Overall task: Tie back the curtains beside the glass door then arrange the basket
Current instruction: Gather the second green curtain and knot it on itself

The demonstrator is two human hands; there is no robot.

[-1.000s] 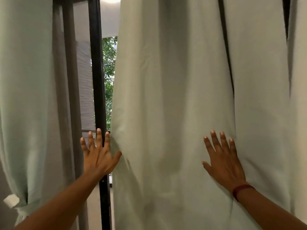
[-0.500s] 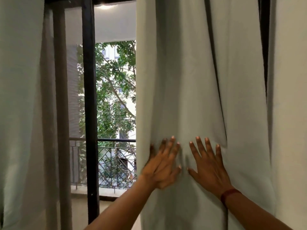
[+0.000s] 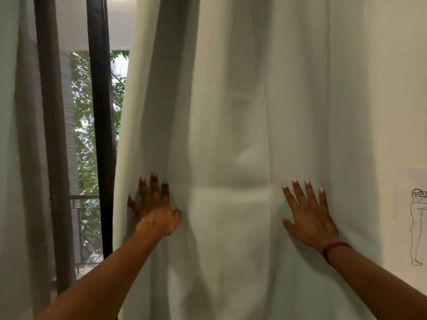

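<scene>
the pale green curtain [image 3: 231, 135] is hung across most of the view, just right of the dark door frame [image 3: 101, 135]. the left hand [image 3: 154, 211] is pressed flat near the curtain's left edge, fingers [image 3: 154, 188] straight and spread, nothing gripped. the right hand [image 3: 309, 218] is laid flat on the cloth well to the right, fingers likewise straight and spread. a red band [image 3: 335, 247] is worn at the right wrist. a second curtain [image 3: 9, 158] is noted at far left, with foliage [image 3: 85, 135] seen through the glass between.
</scene>
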